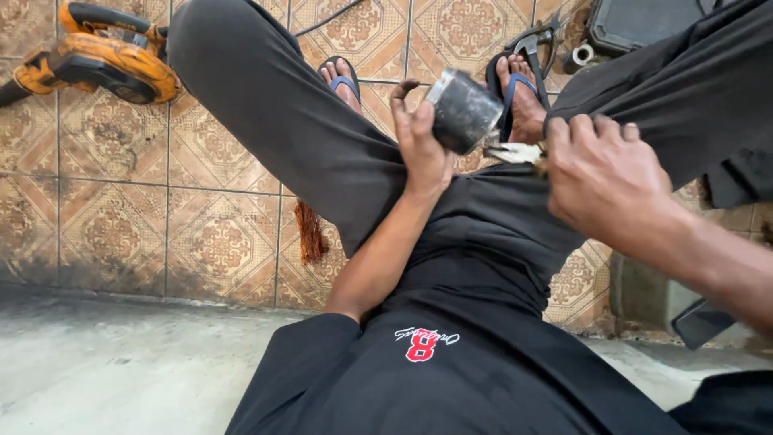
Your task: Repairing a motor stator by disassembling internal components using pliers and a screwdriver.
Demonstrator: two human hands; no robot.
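My left hand (420,143) grips a dark metal cylinder (462,111), roughly fist-sized, and holds it tilted above my lap. My right hand (605,179) is closed around a pair of metal pliers (515,152), whose jaws point left and touch the lower edge of the cylinder. I sit with my legs in black trousers spread apart, my feet in blue flip-flops (346,81) resting on the patterned tile floor.
An orange power tool (97,64) lies at the upper left on the tiles (121,209). A bundle of copper wire (310,232) lies beside my left thigh. More pliers (538,40), a small metal ring (580,55) and a dark case (636,24) lie near my right foot.
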